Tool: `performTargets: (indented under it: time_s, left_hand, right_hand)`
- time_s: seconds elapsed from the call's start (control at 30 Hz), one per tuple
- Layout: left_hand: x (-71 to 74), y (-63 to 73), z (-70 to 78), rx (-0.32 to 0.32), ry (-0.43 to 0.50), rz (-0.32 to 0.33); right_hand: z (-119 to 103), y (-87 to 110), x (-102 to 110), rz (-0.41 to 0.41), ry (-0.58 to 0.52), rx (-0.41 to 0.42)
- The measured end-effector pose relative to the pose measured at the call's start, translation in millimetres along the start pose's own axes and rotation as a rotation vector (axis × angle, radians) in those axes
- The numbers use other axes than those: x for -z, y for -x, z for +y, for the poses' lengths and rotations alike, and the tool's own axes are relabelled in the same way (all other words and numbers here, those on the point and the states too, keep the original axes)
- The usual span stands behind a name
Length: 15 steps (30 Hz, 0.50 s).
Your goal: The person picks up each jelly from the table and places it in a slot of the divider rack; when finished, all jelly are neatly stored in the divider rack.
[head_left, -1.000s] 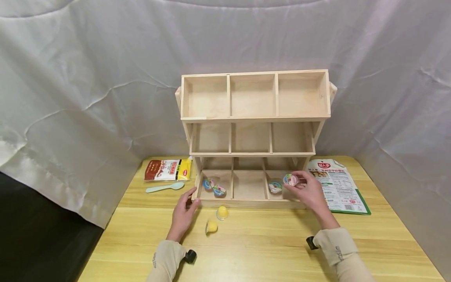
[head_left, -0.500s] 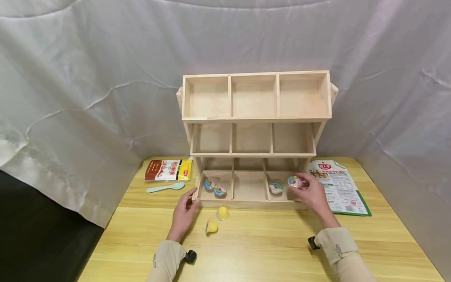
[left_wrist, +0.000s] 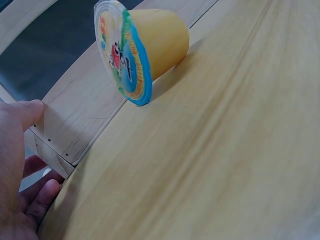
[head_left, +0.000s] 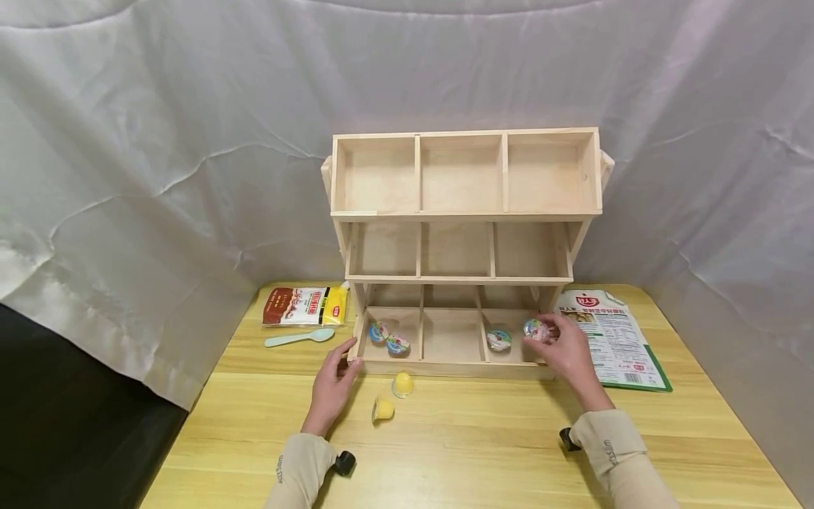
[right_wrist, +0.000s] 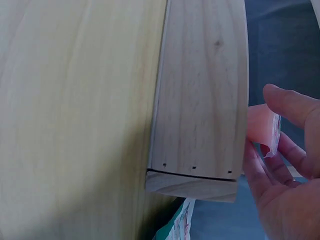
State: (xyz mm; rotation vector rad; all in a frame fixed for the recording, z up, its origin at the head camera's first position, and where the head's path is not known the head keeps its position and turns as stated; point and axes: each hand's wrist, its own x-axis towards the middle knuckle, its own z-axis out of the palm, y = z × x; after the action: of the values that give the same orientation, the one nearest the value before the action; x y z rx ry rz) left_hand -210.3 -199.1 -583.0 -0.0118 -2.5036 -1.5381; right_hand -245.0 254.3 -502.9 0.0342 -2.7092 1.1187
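Note:
My right hand point(head_left: 568, 351) holds a pink jelly cup point(right_wrist: 265, 122) between thumb and fingers, over the bottom-right compartment of a three-tier wooden organizer point(head_left: 454, 369). Its printed lid faces up in the head view. Another jelly cup point(head_left: 499, 340) lies in that same compartment, left of the held one. My left hand point(head_left: 333, 387) grips the organizer's lower left front corner, thumb on the front board and fingers round the side. Just right of it, a yellow jelly cup point(left_wrist: 165, 37) lies on its side; a second yellow cup point(head_left: 403, 384) sits lid down by the front board.
Two jelly cups point(head_left: 388, 338) lie in the bottom-left compartment. A red, white and yellow food packet point(head_left: 305, 306) and a pale green spoon point(head_left: 299, 338) lie left of the organizer. To the right is a white and green food bag point(head_left: 617, 343). Grey curtain point(head_left: 159, 177) surrounds the table.
My right hand has shifted right with the jelly cup, away from the cup lying in the compartment, and the cup's lid has tilted. The left hand has stayed in place.

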Motion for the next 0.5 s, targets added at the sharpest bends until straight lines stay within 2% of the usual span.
performTargets:
  time_s: [0.33, 0.5]
  left_hand:
    - [0.5, 0.5, 1.5, -0.005, -0.006, 0.007]
    - [0.5, 1.0, 1.5, -0.007, -0.006, 0.013]
  right_hand:
    - [11, -1.3, -6, 0.069, 0.122, 0.160]
    - [15, -2.3, -8, 0.071, 0.171, 0.170]
